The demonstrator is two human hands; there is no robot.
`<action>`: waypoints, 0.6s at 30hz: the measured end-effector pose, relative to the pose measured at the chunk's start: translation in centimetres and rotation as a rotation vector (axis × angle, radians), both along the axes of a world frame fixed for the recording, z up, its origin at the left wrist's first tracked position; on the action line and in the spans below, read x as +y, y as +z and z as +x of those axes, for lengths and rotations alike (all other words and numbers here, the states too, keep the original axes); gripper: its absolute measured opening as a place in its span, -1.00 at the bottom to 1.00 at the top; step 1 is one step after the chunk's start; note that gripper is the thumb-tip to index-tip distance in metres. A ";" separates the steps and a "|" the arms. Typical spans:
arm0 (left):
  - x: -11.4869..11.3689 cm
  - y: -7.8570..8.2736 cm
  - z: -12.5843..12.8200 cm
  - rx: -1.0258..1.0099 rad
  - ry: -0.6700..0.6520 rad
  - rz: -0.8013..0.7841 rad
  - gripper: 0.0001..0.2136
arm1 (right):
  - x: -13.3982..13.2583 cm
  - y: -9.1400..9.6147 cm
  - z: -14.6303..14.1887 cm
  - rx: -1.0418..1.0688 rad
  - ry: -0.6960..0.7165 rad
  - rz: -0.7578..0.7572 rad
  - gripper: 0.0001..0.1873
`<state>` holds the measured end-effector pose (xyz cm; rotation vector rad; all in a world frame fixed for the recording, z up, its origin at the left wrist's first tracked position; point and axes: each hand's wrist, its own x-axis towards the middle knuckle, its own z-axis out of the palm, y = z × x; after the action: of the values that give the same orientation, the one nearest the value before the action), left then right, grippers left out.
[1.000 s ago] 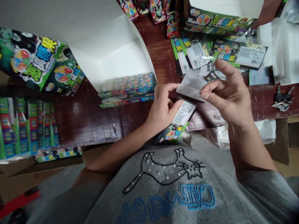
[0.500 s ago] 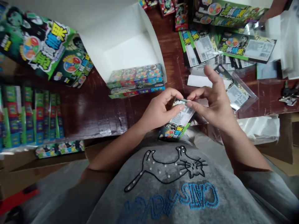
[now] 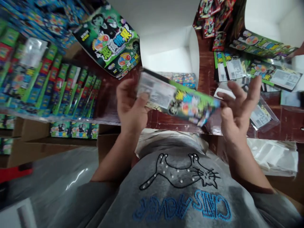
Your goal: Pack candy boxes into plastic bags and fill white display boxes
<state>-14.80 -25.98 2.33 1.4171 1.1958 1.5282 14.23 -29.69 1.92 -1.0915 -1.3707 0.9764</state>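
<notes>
My left hand (image 3: pixel 129 106) grips the left end of a flat green printed packet (image 3: pixel 177 99), held level in the air over the edge of the dark wooden table (image 3: pixel 206 72). The packet is blurred by motion; a white barcode panel shows near my left thumb. My right hand (image 3: pixel 236 109) is at the packet's right end, palm toward it and fingers spread, touching or just beside it. An open white box (image 3: pixel 171 47) with a few colourful packets inside lies right behind the held packet.
Rows of green and blue packets (image 3: pixel 54 91) fill the left side. Larger green display cards (image 3: pixel 111 41) lean at upper left. More packets in clear sleeves (image 3: pixel 263 76) lie at right, red packets (image 3: pixel 211 19) behind. Clear plastic bags (image 3: pixel 273 155) lie at lower right.
The packet has been lifted from my lap edge and turned sideways between both hands. The white slip from my right hand is gone. My view has swung left.
</notes>
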 end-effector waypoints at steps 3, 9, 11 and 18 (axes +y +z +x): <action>-2.2 -0.1 -0.6 -0.045 -0.016 -0.105 -0.33 | -1.3 -1.8 -2.1 0.176 -0.079 -0.019 -0.05; -6.2 -3.0 0.6 -0.075 -0.206 -0.231 -0.42 | 0.1 -3.1 -5.2 0.138 -0.258 0.057 -0.16; -5.7 -3.5 0.3 0.035 -0.253 -0.245 -0.53 | 0.7 -2.9 -4.7 0.092 -0.153 0.058 -0.11; -3.2 -2.9 0.6 0.109 -0.483 -0.371 -0.23 | 2.4 -2.2 -3.0 -0.112 -0.138 0.214 0.12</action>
<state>-14.17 -29.23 -0.54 1.4143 1.0347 0.8604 11.20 -27.27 -0.29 -1.0750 -1.4336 0.6603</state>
